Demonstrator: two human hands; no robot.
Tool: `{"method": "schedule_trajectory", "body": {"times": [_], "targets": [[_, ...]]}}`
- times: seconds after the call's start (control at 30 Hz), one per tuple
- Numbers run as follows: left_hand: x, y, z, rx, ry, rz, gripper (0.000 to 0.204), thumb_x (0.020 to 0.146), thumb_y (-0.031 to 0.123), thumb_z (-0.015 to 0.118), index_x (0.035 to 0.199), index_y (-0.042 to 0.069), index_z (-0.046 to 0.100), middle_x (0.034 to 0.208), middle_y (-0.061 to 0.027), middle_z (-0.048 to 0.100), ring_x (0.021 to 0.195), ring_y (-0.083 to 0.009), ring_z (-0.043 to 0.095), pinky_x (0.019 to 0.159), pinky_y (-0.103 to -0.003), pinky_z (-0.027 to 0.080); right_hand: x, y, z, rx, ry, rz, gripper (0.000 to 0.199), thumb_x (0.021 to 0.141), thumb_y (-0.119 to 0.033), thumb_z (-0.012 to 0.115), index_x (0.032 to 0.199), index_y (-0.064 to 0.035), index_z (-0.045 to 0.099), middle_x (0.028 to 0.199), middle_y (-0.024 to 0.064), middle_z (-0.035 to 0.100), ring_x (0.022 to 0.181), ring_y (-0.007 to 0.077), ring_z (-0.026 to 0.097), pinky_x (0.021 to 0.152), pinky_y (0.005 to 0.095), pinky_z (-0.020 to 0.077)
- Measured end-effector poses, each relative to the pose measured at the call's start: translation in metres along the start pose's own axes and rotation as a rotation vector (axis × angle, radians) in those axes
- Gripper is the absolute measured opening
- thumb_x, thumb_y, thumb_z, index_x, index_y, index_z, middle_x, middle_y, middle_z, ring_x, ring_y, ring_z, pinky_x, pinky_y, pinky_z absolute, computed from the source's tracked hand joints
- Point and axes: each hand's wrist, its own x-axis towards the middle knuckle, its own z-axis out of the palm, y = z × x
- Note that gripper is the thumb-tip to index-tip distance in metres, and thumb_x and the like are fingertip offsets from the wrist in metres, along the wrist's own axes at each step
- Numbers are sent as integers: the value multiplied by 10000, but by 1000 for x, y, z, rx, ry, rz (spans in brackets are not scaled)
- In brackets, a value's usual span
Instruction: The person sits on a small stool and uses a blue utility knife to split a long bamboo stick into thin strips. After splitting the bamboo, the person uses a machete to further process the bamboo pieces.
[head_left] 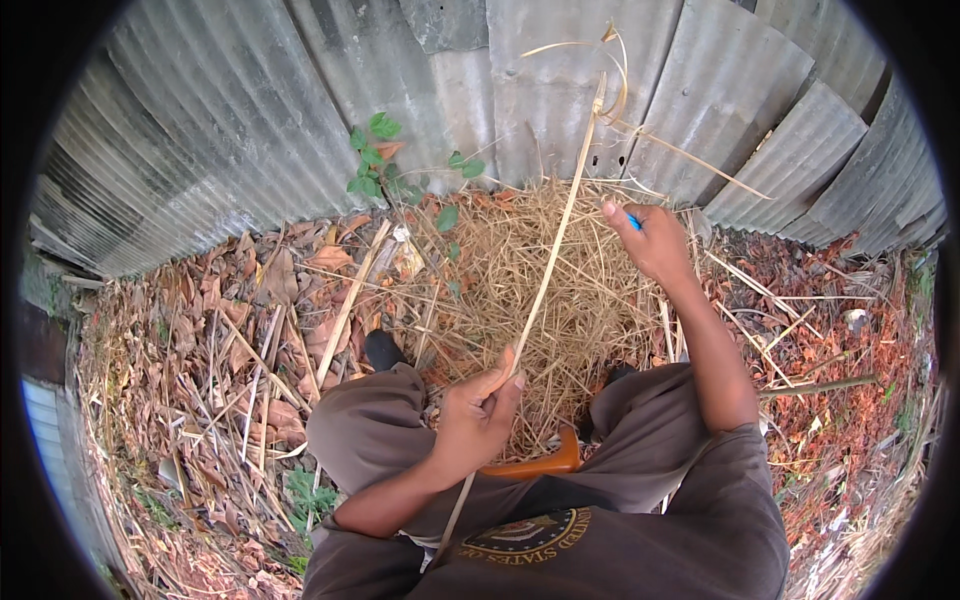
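Observation:
A long, pale bamboo strip runs slantwise from near my body up to the metal fence. My left hand pinches it between thumb and fingers over my lap. Thin curled slivers hang from its far end, and one straight sliver juts out to the right. To the right of the strip and apart from it, my right hand is closed around a small blue object. Only a bit of the blue shows, so its kind is hidden by my fingers. Below both hands lies a heap of straw-coloured shavings.
Overlapping corrugated metal sheets form a fence straight ahead. A leafy green plant grows against it. Dry brown leaves and loose sticks cover the ground on the left. Beneath me shows an orange seat edge. Thin sticks lie on the right.

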Motion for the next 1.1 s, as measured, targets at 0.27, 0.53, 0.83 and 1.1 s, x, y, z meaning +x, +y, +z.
{"method": "schedule_trajectory", "body": {"times": [0.27, 0.53, 0.83, 1.1], "targets": [[13, 6, -3, -13, 65, 43, 321, 945, 43, 564, 1259, -22, 567, 723, 105, 455, 602, 30, 336, 504, -152, 281, -63, -57, 35, -45, -6, -670, 652, 717, -721, 616, 533, -103, 522, 455, 66, 481, 418, 281, 537, 444, 406, 426], [4, 6, -2, 16, 13, 41, 370, 944, 61, 566, 1303, -25, 528, 747, 72, 480, 662, 1, 392, 578, -176, 350, -29, -33, 28, -171, 167, -397, 702, 742, -755, 558, 521, -89, 577, 446, 73, 525, 406, 252, 557, 410, 373, 427], [3, 2, -7, 123, 31, 57, 359, 937, 45, 571, 1282, -48, 534, 845, 28, 607, 786, -11, 476, 701, -182, 432, -51, -51, 36, -154, 138, -690, 669, 701, -764, 599, 530, -118, 560, 433, 43, 486, 386, 225, 524, 408, 369, 403], [-22, 0, 12, 144, -196, 189, 378, 922, 16, 570, 1296, -23, 530, 603, 5, 432, 546, -31, 372, 481, -217, 337, 27, 38, -8, -300, 280, 65, 851, 795, -824, 353, 557, -45, 599, 507, 145, 565, 508, 301, 605, 502, 429, 461]]}}
